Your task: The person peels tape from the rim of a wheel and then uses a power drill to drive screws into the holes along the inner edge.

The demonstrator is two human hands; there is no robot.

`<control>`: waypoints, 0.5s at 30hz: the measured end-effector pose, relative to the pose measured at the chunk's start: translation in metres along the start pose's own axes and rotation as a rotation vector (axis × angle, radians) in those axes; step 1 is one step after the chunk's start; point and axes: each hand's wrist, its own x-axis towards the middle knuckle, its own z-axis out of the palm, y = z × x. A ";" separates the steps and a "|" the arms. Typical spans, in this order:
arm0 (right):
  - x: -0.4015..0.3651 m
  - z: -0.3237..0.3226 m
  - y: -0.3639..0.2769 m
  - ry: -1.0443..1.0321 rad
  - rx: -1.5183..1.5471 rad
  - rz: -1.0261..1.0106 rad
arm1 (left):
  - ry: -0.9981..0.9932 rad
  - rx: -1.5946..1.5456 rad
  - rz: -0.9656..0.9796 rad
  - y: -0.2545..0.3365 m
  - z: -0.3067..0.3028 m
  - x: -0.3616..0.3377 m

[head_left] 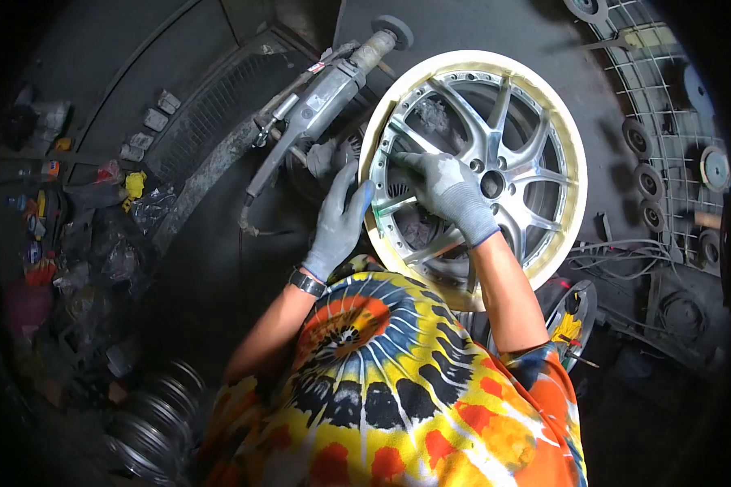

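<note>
A silver multi-spoke alloy wheel point(536, 146) lies face up in front of me, its broad outer lip covered in pale yellowish material that looks like masking tape. My left hand point(339, 215), in a grey glove, is at the wheel's left edge, with the thumb on the lip and the fingers along its outer side. Over the left spokes reaches my right hand point(451, 191), also gloved. Its forefinger stretches to the inner edge of the lip, while the other fingertips are partly hidden. I see nothing between those fingers.
A grey power tool point(325, 101) with a round wheel at its end lies at the upper left of the alloy wheel. Several discs hang on a wire rack point(650, 105) at right, above loose cables point(625, 250). Assorted clutter point(97, 235) lies at left, near stacked metal rims point(154, 414).
</note>
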 end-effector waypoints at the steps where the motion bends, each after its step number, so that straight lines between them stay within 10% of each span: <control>1: 0.003 0.006 0.007 0.060 0.063 -0.046 | -0.006 0.009 0.021 0.000 0.000 0.000; 15: -0.002 0.012 0.001 0.172 0.039 -0.010 | 0.006 -0.062 -0.019 -0.002 0.000 -0.002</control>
